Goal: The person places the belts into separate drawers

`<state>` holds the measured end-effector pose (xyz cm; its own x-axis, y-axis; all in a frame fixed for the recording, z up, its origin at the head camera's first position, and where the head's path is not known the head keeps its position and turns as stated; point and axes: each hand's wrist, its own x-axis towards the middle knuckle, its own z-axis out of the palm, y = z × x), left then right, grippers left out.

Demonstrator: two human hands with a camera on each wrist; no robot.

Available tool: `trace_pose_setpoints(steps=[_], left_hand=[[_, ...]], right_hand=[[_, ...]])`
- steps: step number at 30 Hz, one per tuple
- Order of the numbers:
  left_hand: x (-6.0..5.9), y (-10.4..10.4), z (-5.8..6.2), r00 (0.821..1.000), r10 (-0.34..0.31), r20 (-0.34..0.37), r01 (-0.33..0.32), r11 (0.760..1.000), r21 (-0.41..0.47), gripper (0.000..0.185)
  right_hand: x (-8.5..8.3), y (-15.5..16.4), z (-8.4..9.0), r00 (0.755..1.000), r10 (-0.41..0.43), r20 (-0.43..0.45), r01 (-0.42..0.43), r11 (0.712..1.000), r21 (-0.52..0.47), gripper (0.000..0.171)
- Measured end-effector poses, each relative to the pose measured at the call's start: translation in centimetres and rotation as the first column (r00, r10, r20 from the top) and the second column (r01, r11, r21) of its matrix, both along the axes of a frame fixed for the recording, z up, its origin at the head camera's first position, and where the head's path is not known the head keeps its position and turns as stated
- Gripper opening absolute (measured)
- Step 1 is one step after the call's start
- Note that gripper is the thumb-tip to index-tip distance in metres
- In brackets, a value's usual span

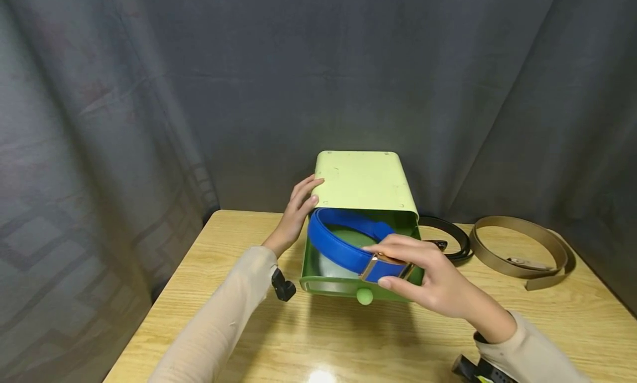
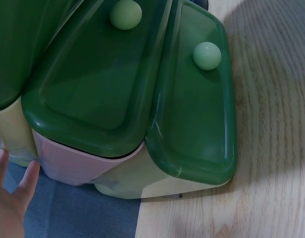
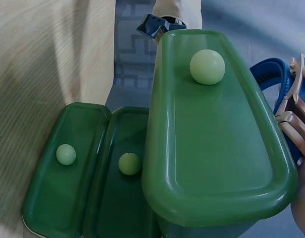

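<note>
A coiled blue belt (image 1: 338, 251) with a gold-coloured buckle (image 3: 291, 126) hangs over the pulled-out top drawer (image 1: 328, 286) of a small green cabinet (image 1: 360, 178). The thumb and fingers of my right hand (image 1: 430, 272) pinch it at the buckle end. Part of the loop dips within the drawer's outline in the head view. My left hand (image 1: 293, 214) rests against the cabinet's upper left side, its fingertips at the top edge. In the left wrist view, its fingers are extended beside the cabinet wall (image 2: 63, 153).
Two lower drawers, the middle one (image 2: 98, 84) and the bottom one (image 2: 202, 109), sit closed with round knobs. Right of the cabinet, a coiled black belt (image 1: 463, 245) and a coiled brown belt (image 1: 490, 264) lie on the wooden table (image 1: 224, 234). A grey curtain (image 1: 298, 95) hangs behind.
</note>
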<state>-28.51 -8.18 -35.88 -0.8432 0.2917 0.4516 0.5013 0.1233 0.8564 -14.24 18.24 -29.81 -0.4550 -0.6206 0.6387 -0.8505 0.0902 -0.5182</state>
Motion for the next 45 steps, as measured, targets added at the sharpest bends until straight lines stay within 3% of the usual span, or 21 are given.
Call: trace_pose_setpoints(steps=[9, 16, 27, 34, 45], left_hand=[[-0.1, -0.1, -0.1, 1.0, -0.012, 0.003, 0.012, 1.0, 0.014, 0.048], [-0.1, -0.2, -0.2, 1.0, -0.008, 0.013, 0.008, 1.0, 0.007, 0.048], [-0.3, -0.3, -0.2, 0.999, -0.038, 0.025, 0.038, 0.999, 0.009, 0.049], [2.4, -0.2, 2.7, 0.997, -0.049, 0.053, 0.049, 0.999, -0.009, 0.049], [2.5, -0.4, 2.7, 0.999, -0.035, 0.038, 0.035, 0.999, -0.017, 0.048]], right_hand=[[-0.5, 0.0, -0.1, 0.998, -0.016, -0.061, 0.02, 0.997, 0.068, 0.042], [-0.9, 0.1, -0.2, 0.995, -0.081, -0.06, 0.089, 0.986, 0.141, 0.045], [-2.2, 0.5, 0.0, 0.996, -0.057, -0.062, 0.068, 0.977, 0.203, 0.042], [-3.2, 0.9, -0.3, 0.998, -0.055, -0.031, 0.061, 0.964, 0.258, 0.041], [-4.4, 1.3, -0.6, 0.996, -0.053, 0.067, 0.031, 0.956, 0.29, 0.039]])
